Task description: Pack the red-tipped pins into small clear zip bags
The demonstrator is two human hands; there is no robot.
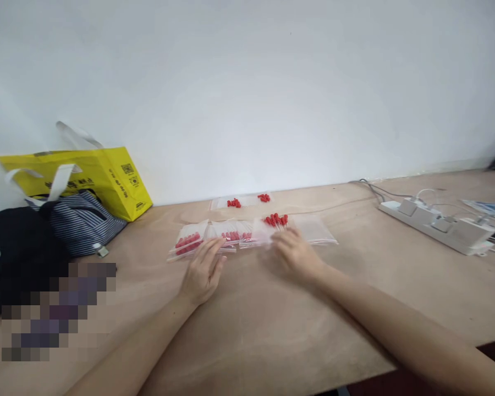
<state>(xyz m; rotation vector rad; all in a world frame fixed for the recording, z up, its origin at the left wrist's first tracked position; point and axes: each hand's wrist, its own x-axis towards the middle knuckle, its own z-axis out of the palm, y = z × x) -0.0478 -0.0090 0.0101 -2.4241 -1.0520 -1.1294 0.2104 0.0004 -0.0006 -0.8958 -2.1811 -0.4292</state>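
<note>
My left hand lies with its fingers stretched out at the near edge of clear zip bags that hold red-tipped pieces. Slightly blurred, my right hand has its fingers closed around the lower ends of a small bundle of red-tipped sticks. The bundle fans out over a flat clear bag. Just right of it lies a stack of clear zip bags. Farther back, against the wall, two clusters of red-tipped sticks rest on another clear bag.
A yellow bag, a striped pouch and a black bag stand at the left. A white power strip with plugs and cables lies at the right. Behind the wooden table rises a white wall.
</note>
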